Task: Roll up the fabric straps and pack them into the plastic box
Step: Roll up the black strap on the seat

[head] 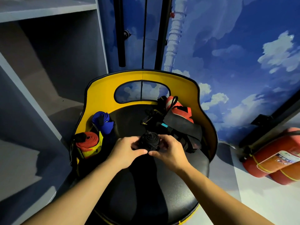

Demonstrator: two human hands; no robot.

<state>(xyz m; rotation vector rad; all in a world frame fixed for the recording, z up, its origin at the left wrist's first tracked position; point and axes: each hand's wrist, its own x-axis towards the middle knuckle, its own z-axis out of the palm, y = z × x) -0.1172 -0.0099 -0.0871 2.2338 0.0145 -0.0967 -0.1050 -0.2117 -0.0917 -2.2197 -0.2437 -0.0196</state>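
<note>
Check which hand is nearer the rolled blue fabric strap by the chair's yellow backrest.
Left. The left hand sits just right of and below the rolled blue fabric strap; the right hand is farther right, across the black fabric roll both hold.

This looks like a themed indoor room, perhaps a gym corner or play space, rather than a home or workshop; which exactly cannot be told. The wall point(235, 46) is covered with a painted blue sky full of white clouds, and the door point(142, 30) beside it, with long black handles point(121, 31), carries the same picture. On the left stand plain grey shelves point(48, 46). In the middle is a round chair point(146, 184) with a black padded seat and a curved yellow back point(100, 95). Two red fire extinguishers point(274, 156), tied together with yellow cord, lie on the pale floor point(259, 200) at the right.
</note>
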